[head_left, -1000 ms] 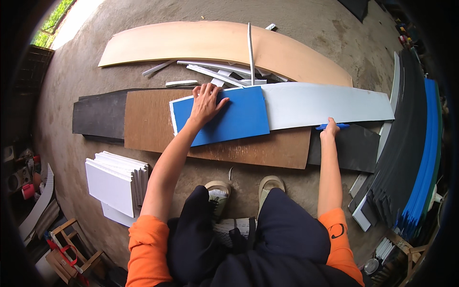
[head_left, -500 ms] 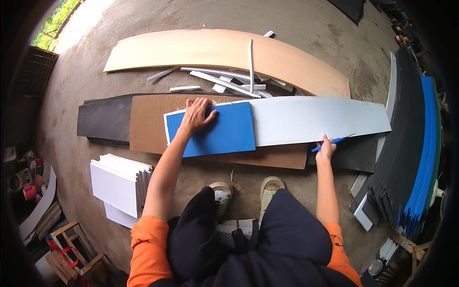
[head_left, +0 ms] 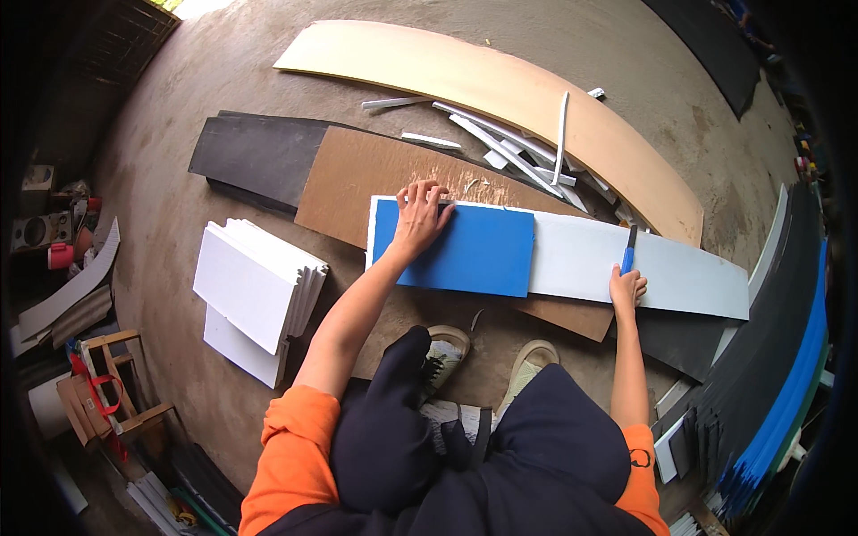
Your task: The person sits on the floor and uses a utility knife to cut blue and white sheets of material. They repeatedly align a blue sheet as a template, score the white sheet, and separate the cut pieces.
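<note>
One blue panel pressed onto long white sheet by left hand, fingers spread; utility knife gripped by right hand, fingers curled. Concrete floor littered with white offcuts.

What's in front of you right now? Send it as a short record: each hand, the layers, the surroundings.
Left hand: resting, fingers spread, on the blue panel, near its far left corner
Right hand: gripping a blue-handled cutter, dark tip pointing away from the person
Layers: blue panel over the left part of the white panel; brown board underneath; black sheets past its ends
Beyond: white strips beside a tan board
Left floor: stack of white sheets
</note>
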`<state>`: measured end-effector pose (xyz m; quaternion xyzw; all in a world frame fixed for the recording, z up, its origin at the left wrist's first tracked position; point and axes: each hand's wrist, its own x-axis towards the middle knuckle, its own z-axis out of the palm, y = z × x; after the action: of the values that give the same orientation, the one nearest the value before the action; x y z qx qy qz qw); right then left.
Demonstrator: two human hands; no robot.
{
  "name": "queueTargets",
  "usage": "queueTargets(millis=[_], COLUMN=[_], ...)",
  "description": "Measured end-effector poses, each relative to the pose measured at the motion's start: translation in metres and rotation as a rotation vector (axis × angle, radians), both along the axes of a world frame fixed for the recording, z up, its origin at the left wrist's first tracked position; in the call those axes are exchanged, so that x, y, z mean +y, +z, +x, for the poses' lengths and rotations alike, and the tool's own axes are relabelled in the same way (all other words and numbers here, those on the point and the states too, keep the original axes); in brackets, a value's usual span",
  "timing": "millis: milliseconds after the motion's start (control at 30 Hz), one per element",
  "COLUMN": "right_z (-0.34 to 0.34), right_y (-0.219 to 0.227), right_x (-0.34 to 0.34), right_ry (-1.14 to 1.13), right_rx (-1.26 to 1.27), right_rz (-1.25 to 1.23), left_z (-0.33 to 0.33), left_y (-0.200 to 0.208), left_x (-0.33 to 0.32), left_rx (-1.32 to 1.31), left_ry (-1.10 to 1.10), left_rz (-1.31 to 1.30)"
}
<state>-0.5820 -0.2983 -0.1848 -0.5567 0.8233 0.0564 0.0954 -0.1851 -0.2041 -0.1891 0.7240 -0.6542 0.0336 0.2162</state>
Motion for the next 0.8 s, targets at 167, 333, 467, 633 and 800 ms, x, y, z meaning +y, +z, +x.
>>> queueTargets(millis=[167,333,467,633,800], right_z=[0.034,0.076,0.125,0.141,0.147], right_y=[0.042,0.044,0.023,-0.003,-0.012], right_x=[0.029,0.038,0.033,0.034,0.030], right_ry=[0.525,0.934,0.728,0.638,0.623], right_rx=[-0.007,-0.481,-0.761,-0.725,-0.680], right_rz=[-0.199,0.063,0.209,-0.013,-0.084], left_z=[0.026,0.022,0.013,0.016,0.058], left_y=[0.010,0.004,-0.002,-0.002,-0.012], left_x=[0.078,0.131,0.133,0.115,0.112], left_rx=[0.038,0.231,0.287,0.339,0.581], left_ry=[0.346,0.413,0.451,0.421,0.214], left_rz=[0.031,0.158,0.124,0.062,0.015])
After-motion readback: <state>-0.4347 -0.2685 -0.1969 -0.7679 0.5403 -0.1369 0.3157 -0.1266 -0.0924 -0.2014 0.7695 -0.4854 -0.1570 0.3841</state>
